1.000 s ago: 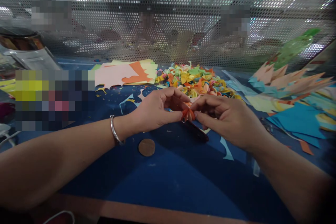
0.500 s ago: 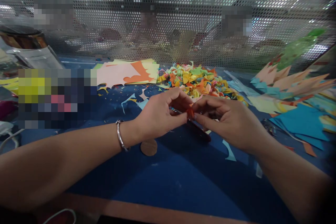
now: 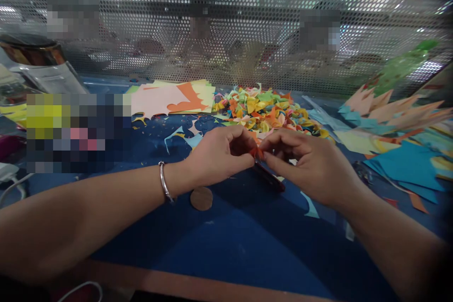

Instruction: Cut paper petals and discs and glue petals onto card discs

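Note:
Between the fingertips of both hands is a small folded piece of orange-red paper (image 3: 258, 153). My left hand (image 3: 222, 155), with a silver bangle at its wrist, pinches the paper from the left. Thumb and fingers of my right hand (image 3: 300, 155) close on it from the right. Just below the fingers a dark, narrow object (image 3: 271, 178) lies on the blue tabletop (image 3: 226, 245); its kind is unclear. Left of it rests a round brown disc (image 3: 201, 198). Behind the hands spreads a heap of small folded colored papers (image 3: 269, 106).
A stack of paper sheets (image 3: 155, 99) lies at the back left. Blue papers (image 3: 403, 163) and pointed folded papers (image 3: 385, 104) are on the right, near a green bottle (image 3: 403, 66). A clear jug (image 3: 49, 71) stands left. Behind rises a perforated metal screen (image 3: 233, 23), with people beyond.
Both hands stay in nearly the same place, their fingers shifting slightly on the orange-red paper. More of the paper shows between the fingertips now.

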Demonstrator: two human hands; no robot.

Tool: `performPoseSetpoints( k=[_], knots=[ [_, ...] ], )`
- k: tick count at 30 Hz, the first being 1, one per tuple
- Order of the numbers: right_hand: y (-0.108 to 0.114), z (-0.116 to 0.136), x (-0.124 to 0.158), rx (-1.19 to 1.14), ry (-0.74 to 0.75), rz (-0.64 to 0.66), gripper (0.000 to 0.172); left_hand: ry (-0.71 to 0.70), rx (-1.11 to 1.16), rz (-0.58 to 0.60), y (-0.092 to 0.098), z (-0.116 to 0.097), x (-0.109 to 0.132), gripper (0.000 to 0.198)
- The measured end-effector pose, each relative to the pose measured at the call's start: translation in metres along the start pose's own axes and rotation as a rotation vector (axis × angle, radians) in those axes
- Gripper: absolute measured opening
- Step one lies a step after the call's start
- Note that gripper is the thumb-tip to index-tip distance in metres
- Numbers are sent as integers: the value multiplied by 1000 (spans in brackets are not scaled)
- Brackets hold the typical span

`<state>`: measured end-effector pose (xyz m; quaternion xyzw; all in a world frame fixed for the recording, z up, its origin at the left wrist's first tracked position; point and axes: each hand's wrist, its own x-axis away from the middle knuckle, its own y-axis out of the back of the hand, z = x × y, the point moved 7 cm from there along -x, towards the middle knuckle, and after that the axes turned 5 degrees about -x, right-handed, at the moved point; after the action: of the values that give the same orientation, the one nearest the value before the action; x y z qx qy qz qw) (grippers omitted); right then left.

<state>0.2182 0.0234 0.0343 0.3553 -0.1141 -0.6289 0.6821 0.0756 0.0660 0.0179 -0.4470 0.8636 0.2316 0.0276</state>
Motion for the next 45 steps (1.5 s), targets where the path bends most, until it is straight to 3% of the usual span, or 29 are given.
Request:
performPoseSetpoints(
  k=[9,19,32,35,39,42,45],
  knots=[
    [-1,6,-2,-23,25,56,10,-106,-99,-21,2,-15,5,10],
    [-5,12,-1,24,88,87,10,-194,-390,-30,7,-27,6,9],
    [-6,11,-1,-60,66,91,10,-20,-1,-19,5,-7,1,17],
    [-7,13,-1,-66,73,102,9,84,145,73,3,-2,-3,22],
    [-11,15,0,-112,59,146,7,232,318,297,-2,5,-4,24],
    [-16,17,2,-150,44,204,10,288,367,450,-5,5,-1,25],
    [-21,20,4,-165,51,279,11,327,404,522,-8,6,1,29]
  ],
)
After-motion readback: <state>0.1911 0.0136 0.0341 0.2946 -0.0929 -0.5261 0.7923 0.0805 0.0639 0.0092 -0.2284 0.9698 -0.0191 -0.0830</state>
